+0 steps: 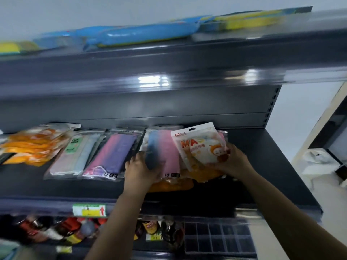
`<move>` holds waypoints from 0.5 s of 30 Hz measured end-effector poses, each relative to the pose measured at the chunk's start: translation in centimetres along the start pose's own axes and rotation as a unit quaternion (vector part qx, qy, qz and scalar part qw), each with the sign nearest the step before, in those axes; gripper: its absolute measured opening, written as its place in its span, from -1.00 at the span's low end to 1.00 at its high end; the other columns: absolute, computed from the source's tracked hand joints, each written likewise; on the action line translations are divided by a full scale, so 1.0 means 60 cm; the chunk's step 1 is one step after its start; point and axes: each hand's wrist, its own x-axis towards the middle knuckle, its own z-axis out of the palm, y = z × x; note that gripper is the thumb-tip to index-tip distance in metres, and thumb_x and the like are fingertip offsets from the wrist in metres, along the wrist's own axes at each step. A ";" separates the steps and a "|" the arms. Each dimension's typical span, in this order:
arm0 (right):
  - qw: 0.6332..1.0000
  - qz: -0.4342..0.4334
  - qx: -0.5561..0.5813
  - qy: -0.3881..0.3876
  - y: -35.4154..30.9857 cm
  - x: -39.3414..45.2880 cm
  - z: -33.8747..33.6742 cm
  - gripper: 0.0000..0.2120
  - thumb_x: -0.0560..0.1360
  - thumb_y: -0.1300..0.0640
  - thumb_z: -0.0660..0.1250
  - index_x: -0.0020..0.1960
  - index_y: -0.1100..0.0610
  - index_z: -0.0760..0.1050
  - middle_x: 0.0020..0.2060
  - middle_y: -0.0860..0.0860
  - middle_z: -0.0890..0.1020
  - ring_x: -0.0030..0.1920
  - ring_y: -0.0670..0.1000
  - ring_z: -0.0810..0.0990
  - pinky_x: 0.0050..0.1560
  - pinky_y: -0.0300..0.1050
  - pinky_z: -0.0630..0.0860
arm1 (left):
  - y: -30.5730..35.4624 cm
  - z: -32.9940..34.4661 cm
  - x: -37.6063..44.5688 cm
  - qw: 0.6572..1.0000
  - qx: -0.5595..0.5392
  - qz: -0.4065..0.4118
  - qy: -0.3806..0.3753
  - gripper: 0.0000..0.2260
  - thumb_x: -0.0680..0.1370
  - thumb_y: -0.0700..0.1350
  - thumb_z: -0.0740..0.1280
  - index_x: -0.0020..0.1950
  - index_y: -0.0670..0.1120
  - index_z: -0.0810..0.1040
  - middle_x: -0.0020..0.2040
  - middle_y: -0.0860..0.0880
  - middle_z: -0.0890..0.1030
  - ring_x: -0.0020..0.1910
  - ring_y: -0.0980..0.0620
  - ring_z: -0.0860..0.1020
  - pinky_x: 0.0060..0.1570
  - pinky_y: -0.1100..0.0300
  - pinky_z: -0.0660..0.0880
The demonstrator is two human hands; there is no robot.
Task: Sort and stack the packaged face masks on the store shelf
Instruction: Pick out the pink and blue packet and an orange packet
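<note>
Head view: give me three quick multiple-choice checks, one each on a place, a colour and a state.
1. Where does the cartoon-print pack sit?
A. top shelf
B. right end of the middle shelf's row
C. bottom shelf

2. What colours is the pack under the left hand?
A. blue-to-pink
B. green
C. black

3. What is the right hand doing?
A. hanging idle
B. pointing upward
C. gripping the cartoon-print pack

Answers: 1 B, it lies rightmost among the packs there; 2 A, the gradient pack fades blue to pink; 3 C, its fingers curl round the pack's lower edge.
</note>
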 end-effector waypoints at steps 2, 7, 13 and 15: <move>1.000 -0.003 0.005 0.009 0.007 -0.007 -0.003 0.05 0.01 -0.30 0.53 0.39 0.07 0.29 0.24 0.09 0.49 0.24 0.17 0.45 0.29 0.13 0.41 | -0.002 0.000 -0.011 0.999 -0.026 -0.010 0.028 -0.21 0.31 0.21 0.47 0.38 -0.18 0.32 0.22 -0.23 0.54 0.21 -0.24 0.48 0.19 -0.06 0.43; 0.997 -0.023 0.076 0.002 0.016 -0.023 0.003 0.00 -0.04 -0.29 0.54 0.32 0.03 0.36 0.16 0.03 0.52 0.12 0.08 0.53 0.11 0.04 0.54 | -0.005 -0.006 -0.044 0.992 -0.111 -0.018 0.054 -0.22 0.32 0.02 0.54 0.44 -0.15 0.28 0.18 -0.16 0.56 0.09 -0.18 0.56 0.00 0.11 0.49; 0.972 -0.080 0.219 0.002 0.021 -0.043 0.010 -0.37 0.19 0.08 0.60 0.20 0.04 0.44 -0.02 -0.12 0.57 0.03 -0.05 0.55 -0.03 -0.14 0.51 | -0.011 -0.006 -0.092 0.975 -0.205 -0.015 0.085 -0.30 0.34 -0.10 0.55 0.42 -0.09 0.34 -0.02 -0.10 0.57 -0.10 -0.06 0.58 -0.28 0.32 0.54; 0.962 -0.095 0.256 0.013 0.025 -0.046 0.014 -0.41 0.20 0.14 0.60 0.17 0.00 0.47 0.00 -0.11 0.60 0.04 -0.04 0.58 0.01 -0.11 0.53 | -0.007 -0.008 -0.112 0.957 -0.268 -0.015 0.108 -0.38 0.35 -0.21 0.53 0.37 -0.10 0.39 -0.07 -0.04 0.50 -0.08 -0.02 0.52 -0.30 0.43 0.47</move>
